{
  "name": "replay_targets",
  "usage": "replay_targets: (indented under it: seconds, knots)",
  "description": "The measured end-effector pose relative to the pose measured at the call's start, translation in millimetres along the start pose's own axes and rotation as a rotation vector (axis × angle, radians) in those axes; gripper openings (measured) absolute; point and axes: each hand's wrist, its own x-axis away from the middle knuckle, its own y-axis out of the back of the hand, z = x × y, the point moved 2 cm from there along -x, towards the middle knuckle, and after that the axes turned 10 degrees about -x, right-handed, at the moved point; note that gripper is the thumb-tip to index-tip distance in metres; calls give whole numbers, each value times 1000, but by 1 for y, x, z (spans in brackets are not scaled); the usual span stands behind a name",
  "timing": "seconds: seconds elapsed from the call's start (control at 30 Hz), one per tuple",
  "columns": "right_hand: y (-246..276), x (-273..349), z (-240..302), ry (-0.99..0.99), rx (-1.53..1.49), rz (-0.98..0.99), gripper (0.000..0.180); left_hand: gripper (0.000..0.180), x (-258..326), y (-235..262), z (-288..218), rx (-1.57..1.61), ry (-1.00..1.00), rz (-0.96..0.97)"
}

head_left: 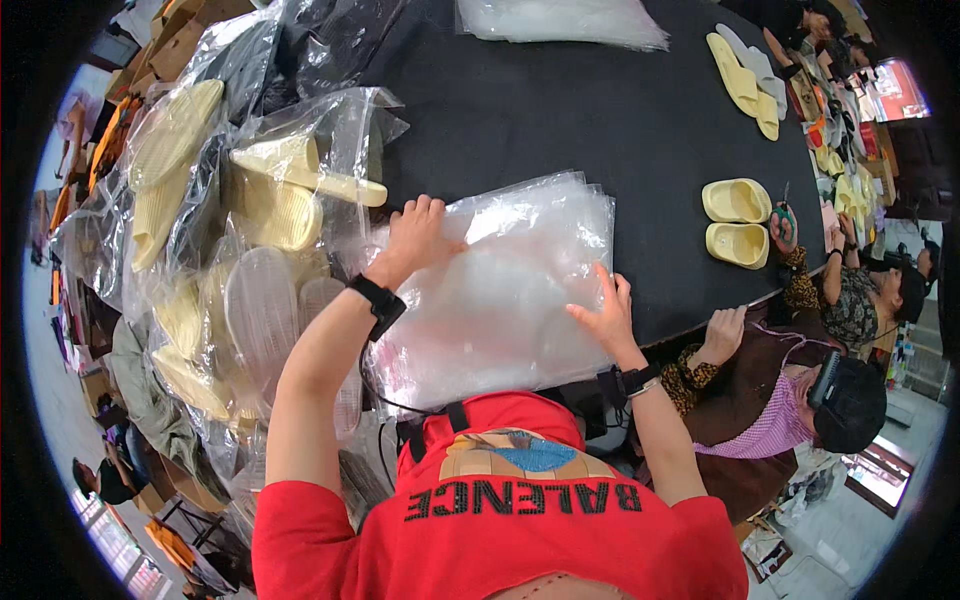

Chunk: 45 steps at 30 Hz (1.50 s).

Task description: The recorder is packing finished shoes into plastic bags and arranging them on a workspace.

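Note:
A stack of clear plastic bags (520, 290) lies flat on the black table in front of me. My left hand (418, 240) rests on the stack's upper left part, thumb out toward the middle; it looks open. At the stack's right edge is my right hand (608, 318), open, with thumb and forefinger spread apart. Left of my left hand, a pale yellow pair of slippers (285, 215) sits in a clear bag. Its nearest slipper end points toward my hand.
More bagged slippers (165, 170) pile up along the left side. Another stack of bags (565, 20) lies at the far edge. Yellow slippers (738, 215) stand at the right, where a co-worker's hand (722, 335) rests on the table's edge and the other holds scissors (784, 212).

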Motion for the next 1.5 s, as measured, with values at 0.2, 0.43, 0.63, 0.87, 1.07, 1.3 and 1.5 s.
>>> replay_targets:
  seconds: [0.2,0.43,0.63,0.87,1.07,1.3,1.5]
  knots:
    - [-5,-6,10,19,-196,53,85,66,-5,-6,14,71,84,236]
    - [-19,-20,16,-13,-467,183,80,54,8,-2,21,70,249,31]
    - [-17,-17,26,-17,-164,145,82,25,20,-3,13,106,235,159]
    - [-47,35,66,857,497,166,77,68,68,-8,-2,-273,-23,-511]
    - [-85,61,55,940,517,425,75,93,211,-33,-13,31,-376,51]
    - [-105,49,36,1018,570,445,69,101,225,-73,0,-72,-293,-15]
    - [-103,52,39,1097,541,402,64,105,227,-73,-1,-23,-309,2]
